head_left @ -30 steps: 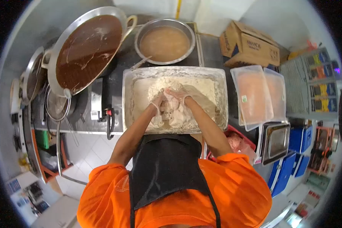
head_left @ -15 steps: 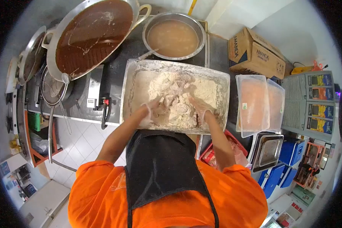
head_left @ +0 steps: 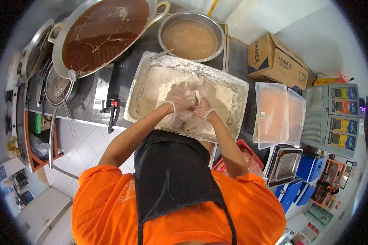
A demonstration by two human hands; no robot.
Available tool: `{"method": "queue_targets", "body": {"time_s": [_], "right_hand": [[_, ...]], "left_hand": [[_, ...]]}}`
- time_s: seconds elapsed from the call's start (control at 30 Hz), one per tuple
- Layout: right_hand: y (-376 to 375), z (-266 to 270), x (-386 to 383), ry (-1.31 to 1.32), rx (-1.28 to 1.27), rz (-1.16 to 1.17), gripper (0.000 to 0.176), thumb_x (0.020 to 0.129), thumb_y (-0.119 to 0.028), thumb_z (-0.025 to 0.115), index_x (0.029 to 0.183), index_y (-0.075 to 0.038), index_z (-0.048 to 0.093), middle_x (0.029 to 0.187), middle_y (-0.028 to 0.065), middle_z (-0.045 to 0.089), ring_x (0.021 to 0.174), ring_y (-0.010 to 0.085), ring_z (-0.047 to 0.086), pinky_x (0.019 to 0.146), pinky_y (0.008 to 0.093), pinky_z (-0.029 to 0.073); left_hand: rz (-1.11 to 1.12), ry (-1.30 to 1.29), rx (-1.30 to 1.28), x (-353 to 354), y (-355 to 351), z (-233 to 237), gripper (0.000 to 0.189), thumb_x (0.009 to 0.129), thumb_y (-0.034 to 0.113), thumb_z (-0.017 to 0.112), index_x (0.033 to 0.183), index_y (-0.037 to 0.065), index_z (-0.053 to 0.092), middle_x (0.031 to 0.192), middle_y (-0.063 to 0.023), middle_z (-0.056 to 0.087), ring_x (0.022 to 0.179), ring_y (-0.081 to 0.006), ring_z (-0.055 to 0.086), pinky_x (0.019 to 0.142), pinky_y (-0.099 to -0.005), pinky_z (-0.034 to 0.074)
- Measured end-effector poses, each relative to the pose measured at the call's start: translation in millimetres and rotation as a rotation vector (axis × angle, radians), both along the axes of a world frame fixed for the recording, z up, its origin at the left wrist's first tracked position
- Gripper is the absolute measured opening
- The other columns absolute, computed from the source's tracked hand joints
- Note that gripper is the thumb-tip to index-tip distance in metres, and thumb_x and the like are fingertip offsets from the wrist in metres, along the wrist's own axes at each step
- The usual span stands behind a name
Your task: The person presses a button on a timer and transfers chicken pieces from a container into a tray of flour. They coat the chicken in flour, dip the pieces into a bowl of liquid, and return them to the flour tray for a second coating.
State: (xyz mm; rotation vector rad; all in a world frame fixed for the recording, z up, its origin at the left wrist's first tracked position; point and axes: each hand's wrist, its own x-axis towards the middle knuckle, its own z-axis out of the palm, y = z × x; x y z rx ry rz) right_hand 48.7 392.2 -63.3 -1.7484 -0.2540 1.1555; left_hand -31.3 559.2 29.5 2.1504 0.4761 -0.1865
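Left hand (head_left: 178,100) and right hand (head_left: 202,109) close together inside the tray rim (head_left: 238,94), room either side, both grips unclear.

Tub walls (head_left: 204,70) around both hands (head_left: 178,100) (head_left: 202,109)

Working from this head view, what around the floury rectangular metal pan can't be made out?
All in the head view:
- Grip of the gloved left hand and right hand on the floury food: fingers overlap it, with blur.
- Bottom of the round steel bowl: under cloudy liquid.
- Far rim of the large two-handled pan: cut off by the top edge.
- Inside the brown cardboard box: its panels hide it.
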Motion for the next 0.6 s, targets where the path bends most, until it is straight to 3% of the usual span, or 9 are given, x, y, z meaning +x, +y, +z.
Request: {"method": "queue_targets", "body": {"time_s": [0.03,0.07,0.1,0.2,0.27,0.37,0.4,0.5,0.6], "right_hand": [[3,27,4,0.002,0.003,0.006,0.039,0.088,-0.032,0.052,0.105,0.002,0.060,0.108,0.0175,0.063,0.094,0.0299,0.060,0.081,0.0360,0.049],[-2,40,13,-0.380,-0.174,0.428,0.043,0.086,-0.034,0.052,0.105,0.004,0.059,0.104,0.0195,0.063,0.087,0.0314,0.061,0.076,0.0375,0.049],[-9,58,22,-0.763,-0.353,0.845,0.048,0.084,-0.037,0.053,0.104,0.006,0.059,0.100,0.0214,0.064,0.079,0.0330,0.062,0.071,0.0391,0.050],[-33,120,39,-0.491,-0.538,0.552,0.062,0.080,-0.046,0.054,0.108,0.009,0.057,0.108,0.0257,0.060,0.092,0.0368,0.061,0.081,0.0380,0.048],[-56,66,52,-0.547,-0.827,-0.032,0.072,0.077,-0.054,0.053,0.115,0.006,0.056,0.120,0.0245,0.055,0.109,0.0385,0.055,0.091,0.0383,0.043],[-42,25,50,-0.395,-0.678,-0.225,0.076,0.080,-0.058,0.047,0.124,0.005,0.050,0.131,0.0258,0.046,0.122,0.0384,0.044,0.100,0.0384,0.035],[-18,59,49,-0.301,-0.753,0.101,0.076,0.084,-0.059,0.043,0.131,0.001,0.045,0.138,0.0223,0.040,0.127,0.0356,0.039,0.103,0.0387,0.032],[14,-25,26,-0.244,-0.242,0.018,0.074,0.086,-0.056,0.044,0.137,-0.003,0.038,0.144,0.0141,0.035,0.131,0.0312,0.033,0.105,0.0370,0.030],[45,36,0,-0.103,-0.238,0.058,0.077,0.084,-0.059,0.049,0.137,-0.004,0.038,0.142,0.0117,0.038,0.129,0.0305,0.035,0.104,0.0353,0.032]], "left_hand": [[-0.052,0.012,0.199,2,0,13,0.076,0.066,0.050,0.065,0.123,0.000,0.052,0.117,-0.0237,0.055,0.110,-0.0318,0.055,0.092,-0.0366,0.044],[-0.257,0.316,-0.035,-1,3,86,0.073,0.073,0.044,0.062,0.131,0.003,0.044,0.132,-0.0222,0.045,0.118,-0.0317,0.048,0.096,-0.0377,0.042],[-0.256,0.316,-0.033,-6,8,74,0.073,0.073,0.044,0.062,0.131,0.003,0.044,0.132,-0.0222,0.045,0.118,-0.0317,0.048,0.096,-0.0377,0.042],[-0.368,-0.220,-0.286,-25,28,7,0.044,0.093,0.035,0.040,0.125,0.006,0.050,0.132,-0.0181,0.047,0.120,-0.0320,0.047,0.097,-0.0395,0.042],[-0.292,-0.056,0.002,-25,69,-36,0.046,0.094,0.037,0.038,0.126,0.006,0.048,0.131,-0.0211,0.047,0.121,-0.0346,0.046,0.096,-0.0405,0.043],[-0.095,0.364,0.184,-2,86,-30,0.044,0.093,0.035,0.038,0.125,0.005,0.048,0.128,-0.0242,0.049,0.123,-0.0363,0.044,0.096,-0.0424,0.041],[-0.217,0.424,0.279,7,90,-67,0.049,0.093,0.037,0.038,0.128,0.004,0.044,0.128,-0.0259,0.049,0.124,-0.0370,0.043,0.097,-0.0430,0.040],[-0.164,0.478,0.303,28,77,-164,0.058,0.093,0.041,0.037,0.135,0.001,0.035,0.130,-0.0275,0.045,0.126,-0.0375,0.040,0.100,-0.0434,0.037],[0.223,0.422,-0.072,37,38,-125,0.066,0.094,0.045,0.033,0.139,-0.003,0.027,0.137,-0.0268,0.038,0.127,-0.0368,0.038,0.101,-0.0424,0.035]]}}
